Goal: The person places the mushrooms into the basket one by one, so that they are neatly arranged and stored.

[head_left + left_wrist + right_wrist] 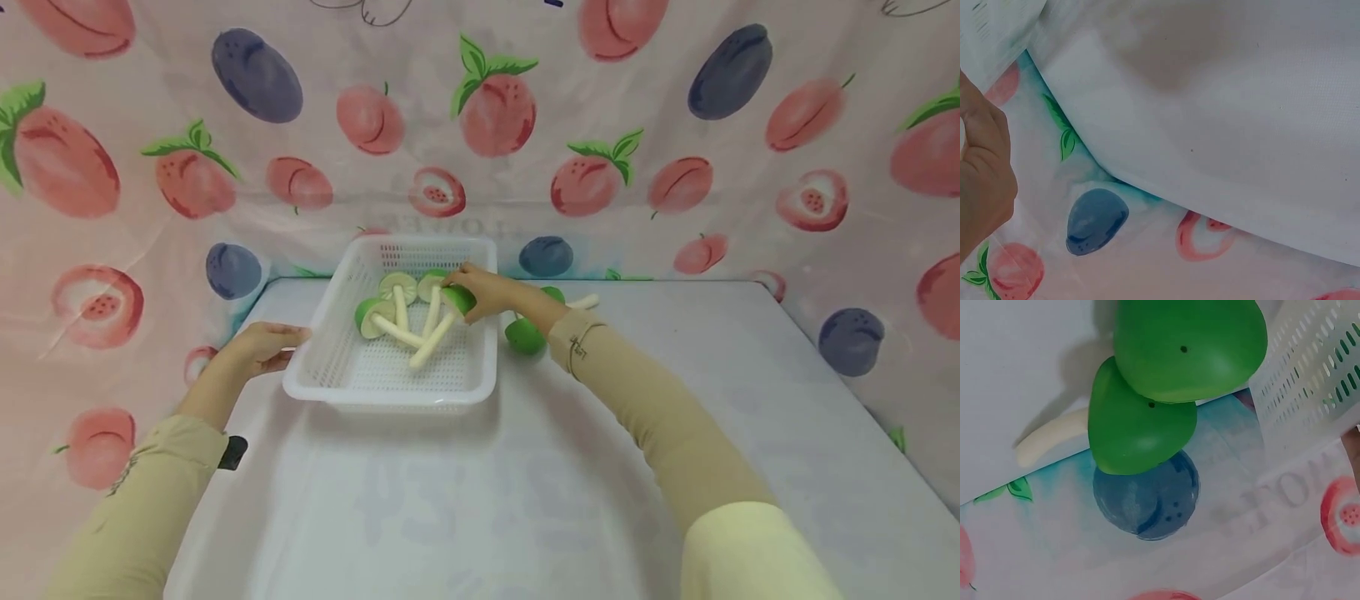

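Note:
A white perforated plastic basket (pixel 390 396) stands on the table. Its left rim is held by my left hand (pixel 262 346); only part of that hand (pixel 985 169) enters the left wrist view. Over the basket's right side, my right hand (pixel 483 292) grips a toy mushroom by its green cap (pixel 459 300), the pale stem slanting down and left. Inside lie other toy mushrooms with green caps and cream stems: one at left (pixel 369 318), one at the back (pixel 397 287), another beside it (pixel 431 287). My right fingertips are partly hidden behind the cap.
Just right of the basket, two more green mushrooms lie on the table, a nearer mushroom (pixel 525 336) and a farther mushroom (pixel 1141 434), partly behind my right wrist. A fruit-print cloth (pixel 450 100) hangs behind the table (pixel 480 500).

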